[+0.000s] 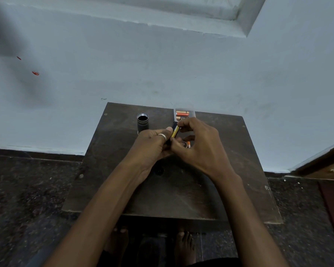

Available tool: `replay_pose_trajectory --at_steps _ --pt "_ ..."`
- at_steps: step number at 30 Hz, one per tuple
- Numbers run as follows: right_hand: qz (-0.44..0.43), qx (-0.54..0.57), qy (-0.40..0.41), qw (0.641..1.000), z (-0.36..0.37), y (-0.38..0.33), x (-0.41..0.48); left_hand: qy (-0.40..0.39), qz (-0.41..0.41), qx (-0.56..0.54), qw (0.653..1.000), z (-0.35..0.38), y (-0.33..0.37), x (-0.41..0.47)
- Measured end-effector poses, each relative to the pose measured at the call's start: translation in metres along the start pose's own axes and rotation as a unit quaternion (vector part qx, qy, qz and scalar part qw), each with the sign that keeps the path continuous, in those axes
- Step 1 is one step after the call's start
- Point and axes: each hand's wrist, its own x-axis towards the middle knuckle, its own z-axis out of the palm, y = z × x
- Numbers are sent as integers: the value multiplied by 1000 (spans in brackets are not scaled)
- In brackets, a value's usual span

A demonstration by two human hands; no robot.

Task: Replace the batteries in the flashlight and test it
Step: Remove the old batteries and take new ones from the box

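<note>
Over the middle of the dark wooden table (229,189), my left hand (152,145) and my right hand (199,145) meet around a black battery holder (174,125) that carries a gold and black battery (175,131). The left hand grips the holder's lower end. Fingers of the right hand pinch the battery's top. The black flashlight body (142,122) stands upright and open-ended at the far left of the table, apart from both hands. A loose orange battery and a round cap (185,144) lie under my right hand, partly hidden.
A small clear box (193,113) with orange batteries (182,113) sits at the table's far edge, just beyond my right hand. A pale wall rises behind the table. Dark speckled floor surrounds it, with a wooden door frame (320,162) at the right. My bare feet show below the table.
</note>
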Motion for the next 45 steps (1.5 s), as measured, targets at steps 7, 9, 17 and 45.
replay_pose_trajectory --at_steps 7,9,17,45 --pt "5 -12 1 1000 -1 1 0 -3 5 9 1000 2 3 -3" --pt "5 -28 -7 1000 -1 1 -1 2 7 17 1000 3 2 -4" --pt "-41 -99 2 994 2 -3 -3 4 13 63 998 3 0 -4" --pt "234 275 107 926 -10 9 9 32 -36 -30 998 9 10 -9"
